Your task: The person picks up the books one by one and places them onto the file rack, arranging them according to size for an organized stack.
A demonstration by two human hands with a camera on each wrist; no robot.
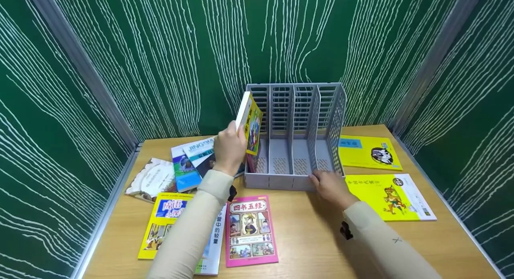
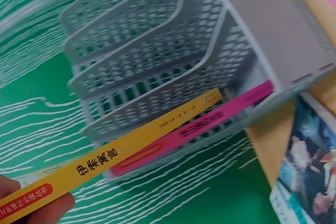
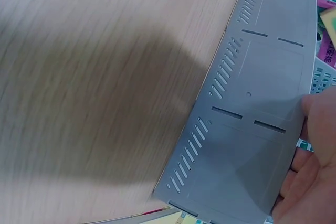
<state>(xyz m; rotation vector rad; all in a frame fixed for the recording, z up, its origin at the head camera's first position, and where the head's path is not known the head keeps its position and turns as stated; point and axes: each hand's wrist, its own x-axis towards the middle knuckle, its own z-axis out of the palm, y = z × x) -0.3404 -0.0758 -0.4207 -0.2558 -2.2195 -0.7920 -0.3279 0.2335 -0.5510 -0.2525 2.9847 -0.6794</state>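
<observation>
My left hand [image 1: 229, 148] grips a yellow book [image 1: 253, 124] by its upper spine end. The book is tilted, its lower end inside the leftmost slot of a grey file rack [image 1: 277, 182]. In the left wrist view, the yellow spine [image 2: 121, 153] lies beside a magenta-spined book [image 2: 191, 132] that stands in the same slot against the outer wall. My right hand [image 1: 331, 186] holds the rack's front lip near its right corner, thumb and fingers over the edge in the right wrist view. The other slots hold no books.
Left of the rack lie a white scalloped book [image 1: 152, 178] and overlapping blue-and-white books [image 1: 186, 170]. Nearer are a yellow comic book [image 1: 152, 227] and a pink book [image 1: 251, 231]. Two yellow books, one farther back [image 1: 365, 152] and one nearer [image 1: 373, 196], lie at right. Green walls enclose the table.
</observation>
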